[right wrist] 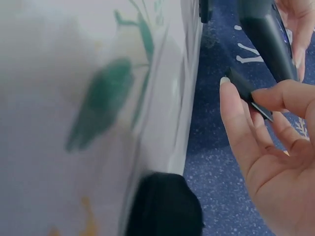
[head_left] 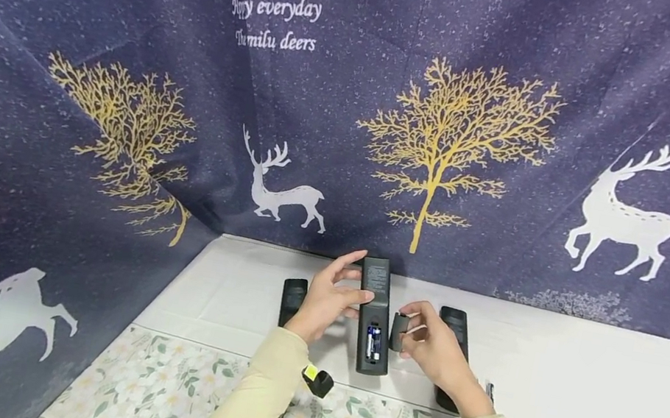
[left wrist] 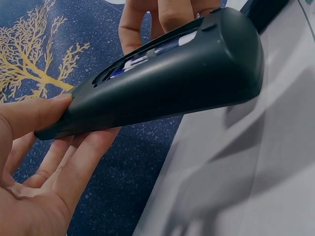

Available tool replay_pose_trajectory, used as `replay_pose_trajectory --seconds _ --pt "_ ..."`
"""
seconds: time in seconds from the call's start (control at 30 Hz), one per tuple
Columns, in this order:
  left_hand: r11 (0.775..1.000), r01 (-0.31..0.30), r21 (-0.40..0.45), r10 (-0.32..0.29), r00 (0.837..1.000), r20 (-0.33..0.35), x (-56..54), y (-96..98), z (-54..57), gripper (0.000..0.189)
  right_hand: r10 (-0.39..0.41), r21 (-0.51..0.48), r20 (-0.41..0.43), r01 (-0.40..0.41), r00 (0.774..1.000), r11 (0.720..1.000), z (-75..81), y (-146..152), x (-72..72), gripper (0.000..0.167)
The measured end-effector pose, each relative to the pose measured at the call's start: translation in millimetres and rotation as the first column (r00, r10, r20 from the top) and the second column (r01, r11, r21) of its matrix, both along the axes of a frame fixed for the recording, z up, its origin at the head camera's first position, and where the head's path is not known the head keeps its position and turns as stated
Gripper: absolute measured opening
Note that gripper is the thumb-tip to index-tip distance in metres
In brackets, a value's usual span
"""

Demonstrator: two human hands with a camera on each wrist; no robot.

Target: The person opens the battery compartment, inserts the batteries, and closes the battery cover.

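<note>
My left hand (head_left: 328,301) grips a black remote control (head_left: 377,284) by its upper part, thumb on the back face and fingers beneath. The back faces up, and its open battery compartment (head_left: 374,343) shows batteries (left wrist: 142,59) lying inside. In the left wrist view the remote is tilted and held off the table. Just to its right, my right hand (head_left: 435,346) pinches a small dark battery cover (head_left: 398,332) between thumb and fingers. A narrow gap separates the cover from the remote. In the right wrist view the cover (right wrist: 246,93) is seen nearly edge-on.
Another black remote (head_left: 293,299) lies behind my left wrist. A further remote (head_left: 454,323) lies partly under my right forearm. A loose battery (head_left: 489,392) sits beside that forearm. The table (head_left: 600,383) is white with a floral front, and a dark blue printed cloth (head_left: 329,88) hangs behind.
</note>
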State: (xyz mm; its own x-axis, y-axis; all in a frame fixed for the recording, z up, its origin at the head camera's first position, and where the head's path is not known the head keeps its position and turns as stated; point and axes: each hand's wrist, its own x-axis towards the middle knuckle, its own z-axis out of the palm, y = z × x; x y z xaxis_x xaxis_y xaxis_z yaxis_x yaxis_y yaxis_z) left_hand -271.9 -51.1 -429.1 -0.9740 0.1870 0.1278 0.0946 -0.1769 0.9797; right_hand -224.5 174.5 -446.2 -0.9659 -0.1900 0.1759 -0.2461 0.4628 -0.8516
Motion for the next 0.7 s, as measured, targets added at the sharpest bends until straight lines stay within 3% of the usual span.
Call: replay_pose_trajectory --seconds 0.37,0.7 --pt "1.0 -0.009 -0.029 0.009 1.0 0.0 -1.9 -1.4 -0.5 0.077 0.085 -0.041 -0.073 -0.088 0.994 0.995 17.3 6 2.8 0.039" --pt "1.0 -0.011 -0.025 0.01 1.0 -0.012 -1.7 -2.4 -0.6 0.076 0.098 -0.077 -0.044 -0.101 0.994 0.992 27.7 6 8.0 0.033"
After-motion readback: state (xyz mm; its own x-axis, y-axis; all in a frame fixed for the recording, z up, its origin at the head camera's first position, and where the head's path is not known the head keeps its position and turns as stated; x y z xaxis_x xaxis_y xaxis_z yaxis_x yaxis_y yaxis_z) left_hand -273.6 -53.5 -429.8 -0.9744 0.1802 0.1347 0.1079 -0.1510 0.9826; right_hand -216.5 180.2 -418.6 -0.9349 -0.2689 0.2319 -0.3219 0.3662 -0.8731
